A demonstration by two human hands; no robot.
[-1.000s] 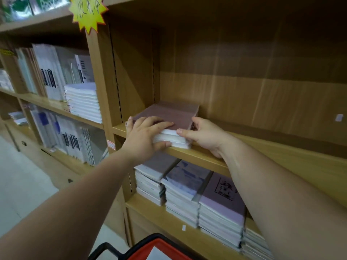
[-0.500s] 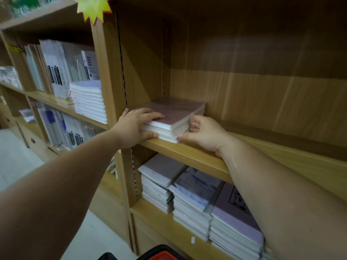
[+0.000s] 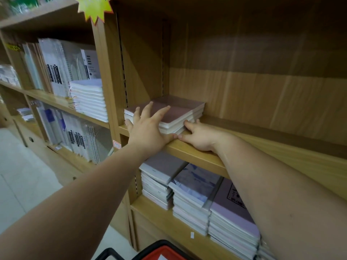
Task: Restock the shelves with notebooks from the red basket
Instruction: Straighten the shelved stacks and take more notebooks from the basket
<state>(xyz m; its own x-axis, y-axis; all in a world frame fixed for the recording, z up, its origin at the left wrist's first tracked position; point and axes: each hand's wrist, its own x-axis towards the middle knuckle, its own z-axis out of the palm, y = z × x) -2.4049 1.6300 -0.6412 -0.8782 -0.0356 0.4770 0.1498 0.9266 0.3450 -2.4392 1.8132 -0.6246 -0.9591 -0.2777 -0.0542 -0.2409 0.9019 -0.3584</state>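
Observation:
A short stack of mauve-covered notebooks [image 3: 176, 109] lies flat on the wooden shelf [image 3: 195, 155], in its left back corner. My left hand [image 3: 148, 128] is at the stack's front edge, fingers spread and reaching over the top cover, thumb on the shelf board. My right hand [image 3: 200, 136] lies flat on the shelf, its fingertips touching the stack's right front side. Neither hand is closed around the stack. The red basket [image 3: 165, 251] with its black handle shows only as a sliver at the bottom edge.
The shelf to the right of the stack is bare wood. Below it lie three stacks of notebooks [image 3: 195, 186]. The left bay holds a white stack [image 3: 90, 100] and upright wrapped books [image 3: 63, 66]. A yellow starburst tag [image 3: 93, 8] hangs above.
The notebook stack has slid deeper into the shelf's left corner. My left fingers have loosened from the stack and spread; my right hand has flattened beside it.

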